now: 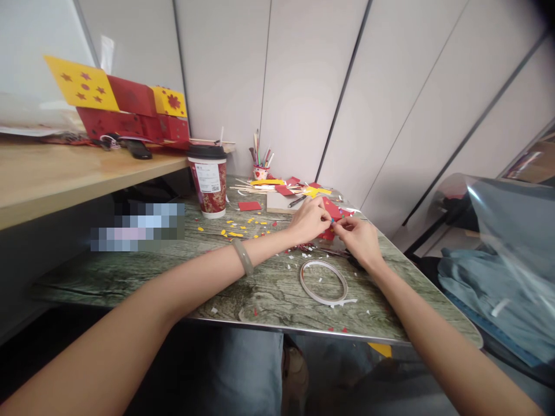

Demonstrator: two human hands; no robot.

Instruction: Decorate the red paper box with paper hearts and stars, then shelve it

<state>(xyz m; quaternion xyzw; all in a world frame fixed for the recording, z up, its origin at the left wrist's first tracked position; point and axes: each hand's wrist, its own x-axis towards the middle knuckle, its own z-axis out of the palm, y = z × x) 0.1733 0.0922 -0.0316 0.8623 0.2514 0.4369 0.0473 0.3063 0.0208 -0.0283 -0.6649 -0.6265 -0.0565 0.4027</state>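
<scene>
My left hand (310,221), a bangle on its forearm, is closed in a pinch over the far right part of the table. Opposite it, my right hand (359,240) pinches too, and the fingertips almost meet. A tiny blue piece (332,220) shows between them; what each hand grips is too small to make out. Just behind the fingers is red paper (336,209) with small coloured spots, partly covered by the hands. Nearer to me lies a ring-shaped roll of white tape (324,299), its loose end on the table. Dark-handled scissors (353,261) are partly hidden under my right hand.
Yellow, red and white paper scraps (236,234) litter the wood-grain table (269,289). A lidded paper cup (209,182) stands left, a pen cup (261,171) at the back. Red-and-yellow boxes (130,107) rest on a raised shelf (87,179) on the left.
</scene>
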